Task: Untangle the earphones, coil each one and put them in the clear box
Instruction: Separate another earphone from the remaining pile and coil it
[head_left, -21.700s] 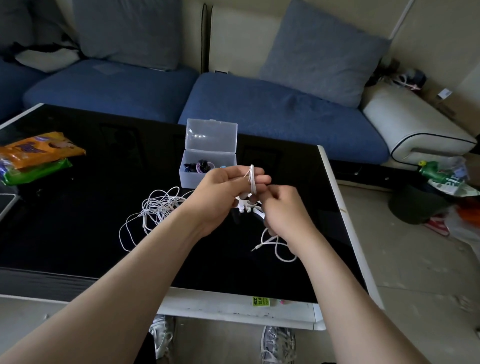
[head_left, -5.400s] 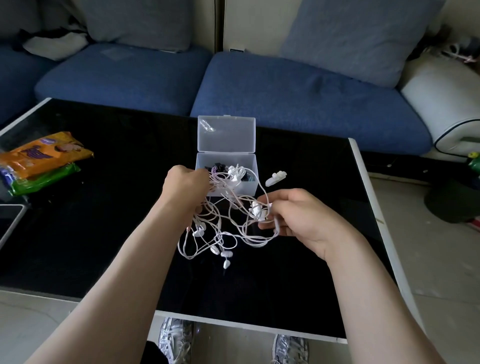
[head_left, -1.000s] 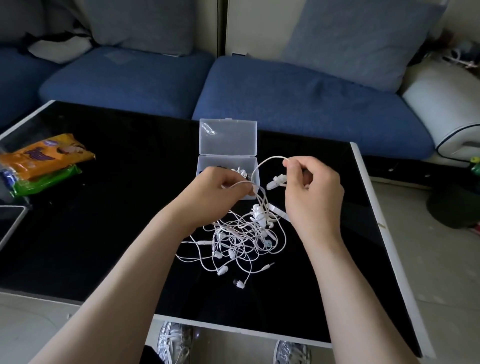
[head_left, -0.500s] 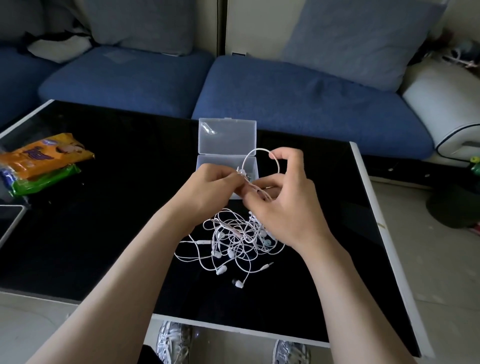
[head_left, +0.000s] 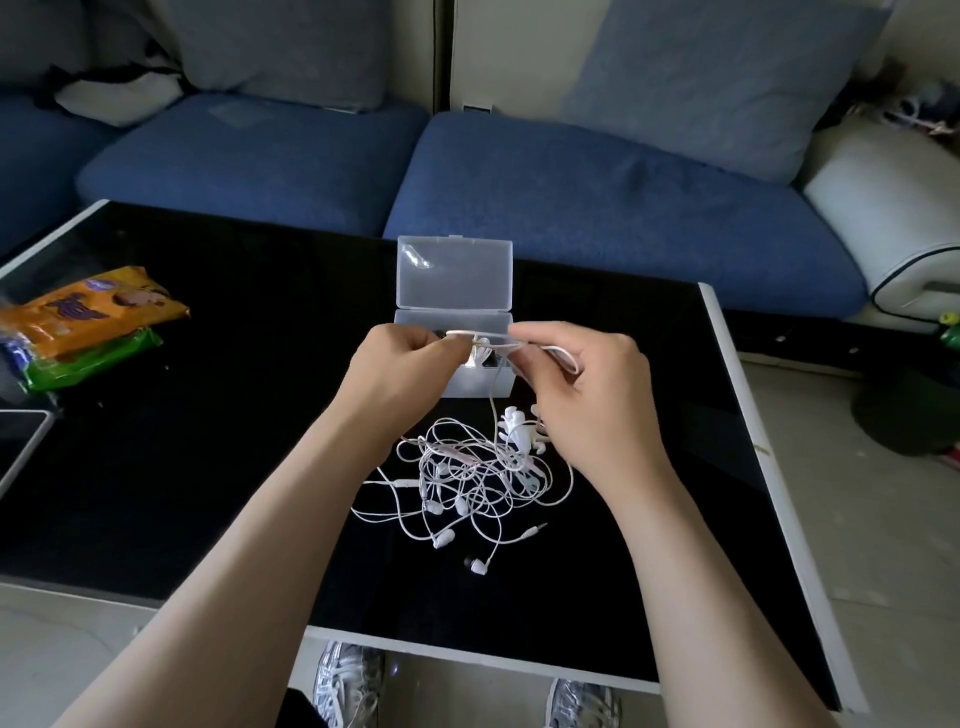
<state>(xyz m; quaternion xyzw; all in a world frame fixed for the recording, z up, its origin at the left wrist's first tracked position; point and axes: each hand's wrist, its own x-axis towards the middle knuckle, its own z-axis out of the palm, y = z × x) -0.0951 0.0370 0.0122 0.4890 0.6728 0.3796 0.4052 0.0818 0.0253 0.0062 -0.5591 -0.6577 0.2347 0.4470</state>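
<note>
- Left hand (head_left: 400, 364) and right hand (head_left: 582, 384): each pinches one white cord (head_left: 483, 335), which is drawn straight between them above the black table (head_left: 234, 441). The cord's long axis runs from 9 to 3 o'clock.
- Tangled earphones (head_left: 467, 473): the heap lies on the table at 6 o'clock from the pinched span. A strand hanging beside the right hand joins heap and span, and the right hand is the nearer.
- Clear box (head_left: 478, 387): stands open at 12 o'clock just behind the span, partly hidden by fingers. Its contents are unclear.
- Judgement: the coming move probably turns on drawing the held cord toward 12 o'clock, away from the heap, without tightening knots.
</note>
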